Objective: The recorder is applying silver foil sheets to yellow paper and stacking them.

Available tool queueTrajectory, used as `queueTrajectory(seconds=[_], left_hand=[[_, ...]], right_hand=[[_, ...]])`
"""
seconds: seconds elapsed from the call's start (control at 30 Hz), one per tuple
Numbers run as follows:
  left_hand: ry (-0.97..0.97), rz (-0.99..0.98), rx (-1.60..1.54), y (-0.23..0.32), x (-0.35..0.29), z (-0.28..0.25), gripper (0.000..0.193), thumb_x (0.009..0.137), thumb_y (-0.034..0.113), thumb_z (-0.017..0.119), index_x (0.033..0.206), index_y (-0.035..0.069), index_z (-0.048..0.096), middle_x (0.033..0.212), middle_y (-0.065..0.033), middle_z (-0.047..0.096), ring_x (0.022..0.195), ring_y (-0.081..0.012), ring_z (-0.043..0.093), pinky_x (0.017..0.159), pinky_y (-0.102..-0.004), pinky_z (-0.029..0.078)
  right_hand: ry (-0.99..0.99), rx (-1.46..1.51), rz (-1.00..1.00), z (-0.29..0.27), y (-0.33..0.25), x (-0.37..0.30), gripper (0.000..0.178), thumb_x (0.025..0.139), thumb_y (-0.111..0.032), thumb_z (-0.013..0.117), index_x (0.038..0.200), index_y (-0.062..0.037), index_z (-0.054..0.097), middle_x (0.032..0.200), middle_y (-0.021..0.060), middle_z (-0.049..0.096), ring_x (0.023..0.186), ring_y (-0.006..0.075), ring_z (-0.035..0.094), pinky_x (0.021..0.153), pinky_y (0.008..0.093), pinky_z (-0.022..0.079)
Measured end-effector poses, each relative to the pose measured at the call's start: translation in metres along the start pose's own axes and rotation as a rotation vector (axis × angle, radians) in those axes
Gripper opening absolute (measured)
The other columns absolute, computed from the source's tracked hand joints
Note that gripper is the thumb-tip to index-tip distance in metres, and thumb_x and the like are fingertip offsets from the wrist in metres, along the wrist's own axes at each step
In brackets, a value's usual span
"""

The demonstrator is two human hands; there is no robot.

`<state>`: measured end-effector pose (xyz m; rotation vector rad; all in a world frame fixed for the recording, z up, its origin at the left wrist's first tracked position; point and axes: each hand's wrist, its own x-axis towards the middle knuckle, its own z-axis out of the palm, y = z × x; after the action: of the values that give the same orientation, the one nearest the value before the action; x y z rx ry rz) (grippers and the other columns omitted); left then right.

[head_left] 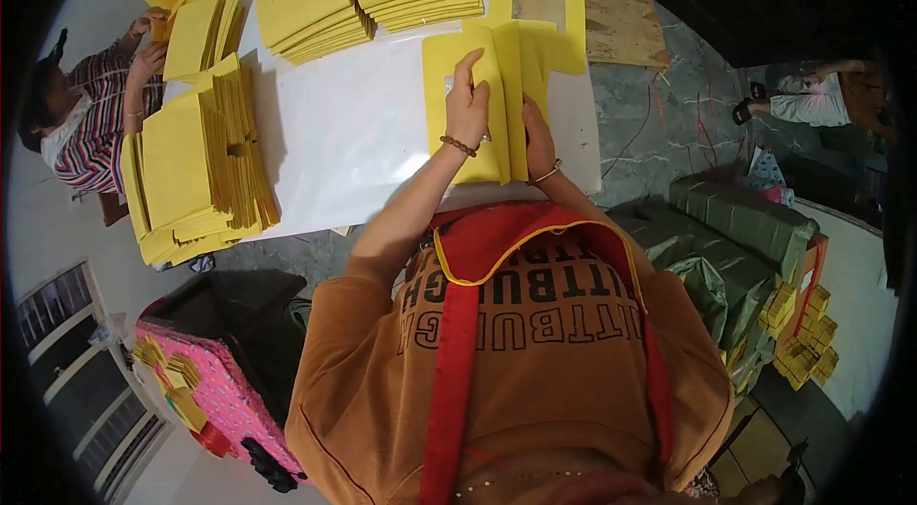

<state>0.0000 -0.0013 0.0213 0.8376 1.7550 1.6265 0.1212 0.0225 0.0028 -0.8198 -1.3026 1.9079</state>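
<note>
A yellow paper sheet [509, 75] with a raised fold down its middle lies at the table's right side. My left hand [468, 106] rests on its left part, index finger stretched out and the other fingers partly hidden. Grey patches show through beside that hand, seemingly a cut-out window in the paper. At the sheet's lower right, my right hand [539, 137] grips the folded part, its fingers partly behind the paper. Beyond it lies a flat yellow sheet [571, 13] with a rectangular window, through which wood shows.
Stacks of folded yellow paper [181, 161] stand along the left and far parts of the white table [334, 132]. At the far left a person in a striped top [95, 137] handles yellow paper. Green wrapped bundles [740, 223] lie on the right; another person [812, 99] is beyond.
</note>
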Motion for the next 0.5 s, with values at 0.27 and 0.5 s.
queueTrajectory(seconds=[0.27,0.5], left_hand=[[-0.064,0.03,0.153,0.006,0.001,0.007,0.024,0.078,0.012,0.061,0.101,0.004,0.06,0.081,-0.0043,0.054,0.058,-0.0074,0.045,0.051,-0.0204,0.038],[-0.055,0.119,0.208,0.003,0.002,0.005,0.033,0.073,0.02,0.068,0.1,0.003,0.06,0.084,-0.009,0.055,0.062,-0.014,0.048,0.054,-0.0259,0.04]], right_hand=[[0.017,0.052,0.06,0.002,0.004,0.0,0.04,0.091,-0.018,0.04,0.125,0.0021,0.036,0.119,0.0101,0.044,0.108,0.0154,0.042,0.092,0.0263,0.032],[0.028,0.02,0.033,0.002,0.004,0.002,0.039,0.091,-0.018,0.039,0.125,0.001,0.036,0.121,0.0098,0.043,0.111,0.0158,0.041,0.094,0.0258,0.031]])
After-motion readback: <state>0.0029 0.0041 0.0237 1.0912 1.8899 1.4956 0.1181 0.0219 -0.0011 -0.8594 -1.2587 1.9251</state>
